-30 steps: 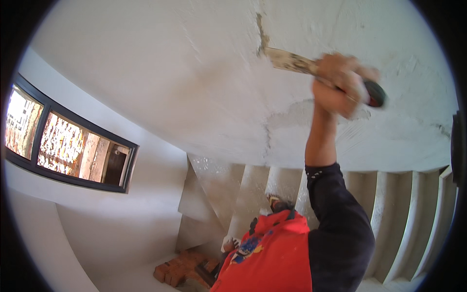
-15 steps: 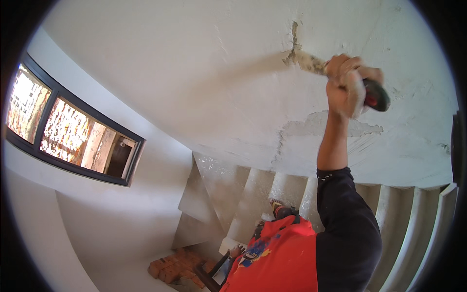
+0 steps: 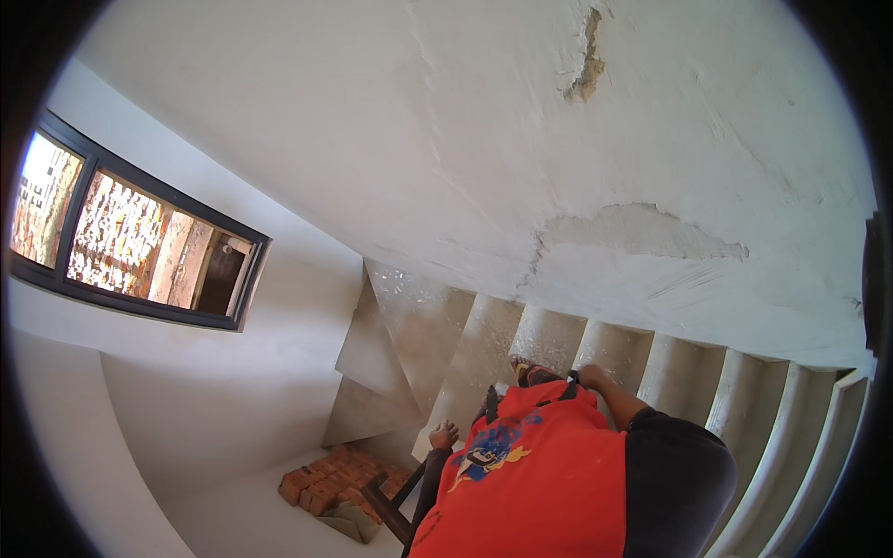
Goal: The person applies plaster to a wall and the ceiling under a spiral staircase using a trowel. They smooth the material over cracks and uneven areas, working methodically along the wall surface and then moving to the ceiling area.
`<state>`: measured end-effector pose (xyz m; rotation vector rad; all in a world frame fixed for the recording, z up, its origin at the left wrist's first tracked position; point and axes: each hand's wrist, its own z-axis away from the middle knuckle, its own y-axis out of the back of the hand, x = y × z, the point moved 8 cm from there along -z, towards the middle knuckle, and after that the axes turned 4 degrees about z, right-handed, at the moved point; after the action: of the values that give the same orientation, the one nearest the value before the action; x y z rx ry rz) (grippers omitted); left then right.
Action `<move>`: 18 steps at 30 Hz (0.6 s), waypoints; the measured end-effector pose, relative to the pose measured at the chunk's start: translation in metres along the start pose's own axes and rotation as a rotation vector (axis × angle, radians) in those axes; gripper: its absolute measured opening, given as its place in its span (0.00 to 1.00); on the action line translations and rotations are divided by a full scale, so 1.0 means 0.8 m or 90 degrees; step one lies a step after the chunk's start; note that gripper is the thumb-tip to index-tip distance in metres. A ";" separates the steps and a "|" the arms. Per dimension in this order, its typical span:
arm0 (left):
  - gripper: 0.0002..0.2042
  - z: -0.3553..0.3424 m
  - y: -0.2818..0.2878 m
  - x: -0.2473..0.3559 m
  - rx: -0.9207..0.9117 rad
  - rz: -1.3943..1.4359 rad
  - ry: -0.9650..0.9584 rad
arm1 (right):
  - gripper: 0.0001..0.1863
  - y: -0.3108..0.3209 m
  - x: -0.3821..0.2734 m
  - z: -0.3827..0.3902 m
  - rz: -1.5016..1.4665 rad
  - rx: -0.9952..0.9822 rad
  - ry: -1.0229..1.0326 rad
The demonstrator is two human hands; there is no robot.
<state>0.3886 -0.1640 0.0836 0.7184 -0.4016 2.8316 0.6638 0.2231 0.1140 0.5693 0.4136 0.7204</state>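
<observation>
My right arm is lowered at the side of my red shirt [image 3: 558, 484], and my right hand [image 3: 593, 376] hangs low over the stairs [image 3: 544, 335]. Its fingers are mostly hidden, and whether the scraper is in them does not show. A dark piece [image 3: 570, 383] lies beside that hand, too small to name. My left hand [image 3: 445, 434] is by the dark handrail [image 3: 391, 507], its fingers apart and no object visible in it. Ahead, the white wall [image 3: 484, 149] bears a chipped crack [image 3: 588, 70] high up and a wide bare grey patch [image 3: 642, 230] lower down.
Flakes of white debris [image 3: 400, 284] dust the steps near the wall. A foot in a sandal [image 3: 521, 365] stands on one step. Reddish bricks [image 3: 335, 474] are piled lower left, past the handrail. A dark-framed window [image 3: 139, 232] is set in the left wall.
My right hand, which was holding a scraper with a dark and red handle against the wall crack, has dropped down to my side. The crack is now fully uncovered and looks wider.
</observation>
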 end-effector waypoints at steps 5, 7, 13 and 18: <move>0.18 -0.016 -0.004 0.020 0.098 -0.344 -0.062 | 0.18 -0.083 0.143 0.123 -0.553 0.173 -0.583; 0.18 -0.042 -0.007 0.016 0.041 -0.743 -0.184 | 0.18 -0.107 0.171 0.115 -0.512 0.222 -0.612; 0.18 -0.090 -0.046 0.063 -0.284 -1.132 -0.352 | 0.16 0.023 0.107 0.067 -0.732 0.354 -0.525; 0.15 -0.143 -0.046 0.155 -0.118 -0.650 -0.139 | 0.14 0.065 0.022 -0.011 -0.822 0.410 -0.433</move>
<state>0.2408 -0.0796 0.0551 0.8653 -0.2203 1.7489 0.6457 0.2705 0.1363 0.9340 0.2770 -0.8751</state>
